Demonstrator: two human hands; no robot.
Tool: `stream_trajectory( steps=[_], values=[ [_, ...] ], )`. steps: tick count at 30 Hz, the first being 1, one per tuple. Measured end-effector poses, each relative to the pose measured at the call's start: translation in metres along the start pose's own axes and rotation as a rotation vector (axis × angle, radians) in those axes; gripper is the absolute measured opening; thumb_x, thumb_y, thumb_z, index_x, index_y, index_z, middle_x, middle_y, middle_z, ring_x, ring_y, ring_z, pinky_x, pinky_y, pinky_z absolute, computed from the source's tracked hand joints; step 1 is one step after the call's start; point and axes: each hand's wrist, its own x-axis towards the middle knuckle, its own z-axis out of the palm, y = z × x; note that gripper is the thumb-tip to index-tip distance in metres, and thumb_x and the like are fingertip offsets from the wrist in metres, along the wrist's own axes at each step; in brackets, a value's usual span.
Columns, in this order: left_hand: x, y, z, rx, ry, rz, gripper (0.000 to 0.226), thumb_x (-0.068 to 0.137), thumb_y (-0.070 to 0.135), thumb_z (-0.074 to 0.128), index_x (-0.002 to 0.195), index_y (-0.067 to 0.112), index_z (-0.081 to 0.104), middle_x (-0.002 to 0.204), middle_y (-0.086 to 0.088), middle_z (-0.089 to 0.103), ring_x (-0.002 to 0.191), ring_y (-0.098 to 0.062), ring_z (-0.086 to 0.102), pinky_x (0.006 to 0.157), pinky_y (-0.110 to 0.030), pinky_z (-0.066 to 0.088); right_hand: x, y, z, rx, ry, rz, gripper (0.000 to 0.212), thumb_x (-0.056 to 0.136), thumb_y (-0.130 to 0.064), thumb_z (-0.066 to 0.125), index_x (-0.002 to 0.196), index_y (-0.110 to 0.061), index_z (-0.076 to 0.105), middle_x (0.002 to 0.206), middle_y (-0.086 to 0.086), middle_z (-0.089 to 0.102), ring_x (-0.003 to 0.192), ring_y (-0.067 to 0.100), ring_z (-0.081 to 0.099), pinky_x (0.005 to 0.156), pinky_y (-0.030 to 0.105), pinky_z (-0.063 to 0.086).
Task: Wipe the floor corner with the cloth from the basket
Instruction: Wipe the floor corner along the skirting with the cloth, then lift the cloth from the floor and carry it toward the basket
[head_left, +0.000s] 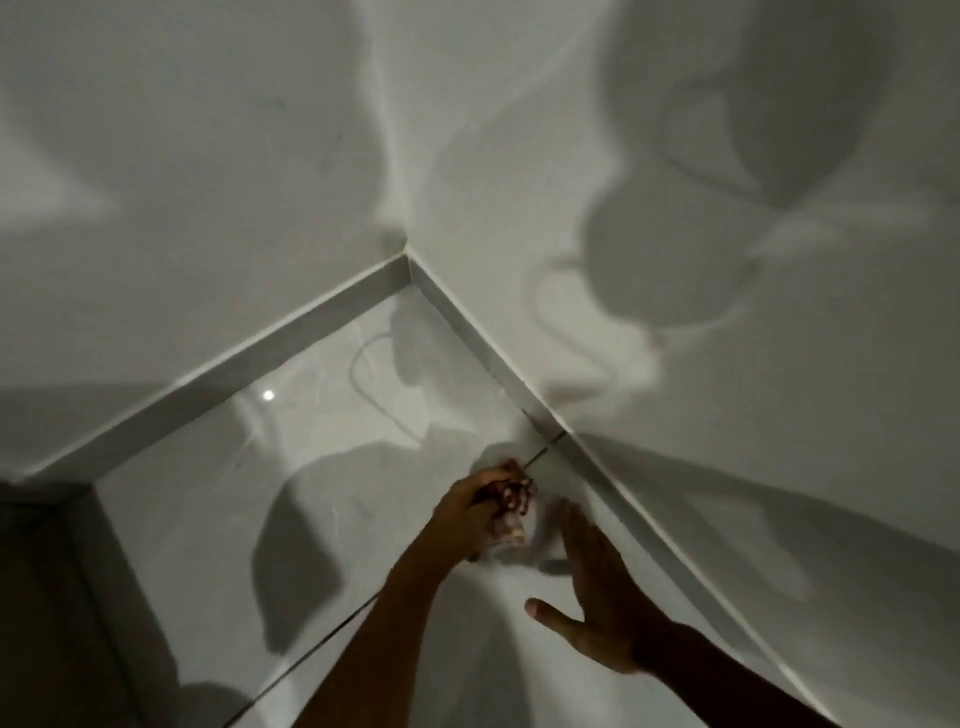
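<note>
A bunched cloth (511, 512), pale with dark red markings, is gripped in my left hand (470, 512) and pressed on the glossy white floor tile near the right skirting. My right hand (597, 587) lies flat on the floor beside it, fingers straight and apart, holding nothing. The floor corner (408, 288) lies further away, where the two skirtings meet. No basket is in view.
White walls rise behind both skirting boards (249, 358), crossed by large shadows. A dark grout line (311, 649) runs diagonally across the tiles under my left forearm. At the far left, a darker vertical edge (88, 571) juts out.
</note>
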Motion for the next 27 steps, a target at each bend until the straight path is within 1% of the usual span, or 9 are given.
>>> stream_trajectory(
  steps=[1, 3, 6, 9, 14, 18, 21, 23, 27],
  values=[
    [-0.02, 0.007, -0.001, -0.074, 0.009, -0.028, 0.022, 0.112, 0.017, 0.05, 0.109, 0.016, 0.072, 0.082, -0.004, 0.067, 0.054, 0.0, 0.063, 0.052, -0.024, 0.055, -0.014, -0.017, -0.01, 0.053, -0.001, 0.021, 0.121, 0.108, -0.073, 0.053, 0.162, -0.026, -0.044, 0.16, -0.026, -0.058, 0.144, -0.03, -0.041, 0.139, 0.031, -0.012],
    [-0.065, 0.029, -0.001, -0.241, 0.097, -0.027, 0.024, 0.113, 0.019, 0.048, 0.106, 0.015, 0.071, 0.07, -0.005, 0.064, 0.047, -0.008, 0.05, 0.045, -0.022, 0.041, -0.04, -0.047, -0.024, 0.081, 0.107, -0.028, 0.116, 0.11, -0.071, 0.051, 0.163, -0.029, -0.043, 0.164, -0.034, -0.052, 0.153, -0.018, -0.041, 0.141, 0.033, -0.009],
    [-0.135, 0.077, -0.003, -0.329, 0.295, 0.041, 0.025, 0.111, 0.014, 0.05, 0.126, 0.017, 0.069, 0.086, -0.004, 0.081, 0.064, -0.016, 0.066, 0.051, -0.025, 0.042, -0.084, -0.099, -0.048, 0.11, 0.252, -0.078, 0.105, 0.109, -0.077, 0.04, 0.171, -0.029, -0.03, 0.18, -0.026, -0.033, 0.169, -0.002, -0.023, 0.142, 0.034, 0.001],
    [-0.208, 0.127, -0.019, -0.392, 0.394, 0.112, 0.024, 0.111, 0.015, 0.051, 0.13, 0.018, 0.067, 0.081, -0.003, 0.073, 0.057, -0.002, 0.064, 0.045, -0.023, 0.037, -0.129, -0.169, -0.084, 0.137, 0.297, -0.1, 0.098, 0.108, -0.08, 0.029, 0.172, -0.033, -0.03, 0.185, -0.018, -0.028, 0.172, 0.002, -0.02, 0.142, 0.036, 0.001],
    [-0.333, 0.192, -0.069, -0.402, 0.504, 0.174, 0.042, 0.105, 0.045, 0.06, 0.139, 0.019, 0.062, 0.109, -0.007, 0.075, 0.078, -0.01, 0.07, 0.056, -0.019, 0.054, -0.191, -0.282, -0.136, 0.204, 0.308, -0.156, 0.09, 0.115, -0.062, 0.039, 0.176, -0.031, -0.02, 0.186, -0.019, -0.024, 0.172, 0.001, -0.016, 0.143, 0.039, 0.003],
    [-0.432, 0.231, -0.108, -0.464, 0.629, 0.16, 0.025, 0.111, 0.019, 0.05, 0.126, 0.035, 0.061, 0.086, 0.009, 0.074, 0.06, -0.001, 0.062, 0.051, -0.019, 0.049, -0.226, -0.38, -0.158, 0.254, 0.376, -0.264, 0.086, 0.115, -0.055, 0.041, 0.179, -0.017, -0.003, 0.191, -0.004, -0.005, 0.176, 0.012, -0.002, 0.143, 0.053, 0.015],
    [-0.49, 0.23, -0.144, -0.472, 0.672, 0.159, 0.03, 0.111, 0.015, 0.05, 0.132, 0.035, 0.057, 0.09, 0.025, 0.076, 0.069, 0.006, 0.068, 0.059, -0.014, 0.055, -0.237, -0.449, -0.154, 0.266, 0.361, -0.285, 0.086, 0.112, -0.056, 0.039, 0.178, -0.026, -0.006, 0.19, -0.012, -0.009, 0.175, 0.008, -0.004, 0.144, 0.049, 0.013],
    [-0.526, 0.219, -0.178, -0.516, 0.778, 0.171, 0.032, 0.111, 0.017, 0.05, 0.141, 0.028, 0.056, 0.104, 0.015, 0.076, 0.079, 0.001, 0.072, 0.063, -0.015, 0.058, -0.238, -0.5, -0.144, 0.238, 0.312, -0.356, 0.088, 0.109, -0.052, 0.042, 0.177, -0.03, -0.009, 0.188, -0.018, -0.014, 0.175, 0.006, -0.006, 0.144, 0.043, 0.009],
    [-0.586, 0.184, -0.25, -0.568, 0.907, 0.138, 0.031, 0.112, 0.016, 0.046, 0.142, 0.02, 0.053, 0.104, 0.015, 0.076, 0.087, -0.002, 0.074, 0.068, -0.016, 0.061, -0.222, -0.59, -0.105, 0.086, 0.325, -0.499, 0.087, 0.109, -0.04, 0.047, 0.179, -0.011, 0.003, 0.191, 0.003, 0.0, 0.177, 0.019, 0.003, 0.143, 0.046, 0.014]
  ],
)
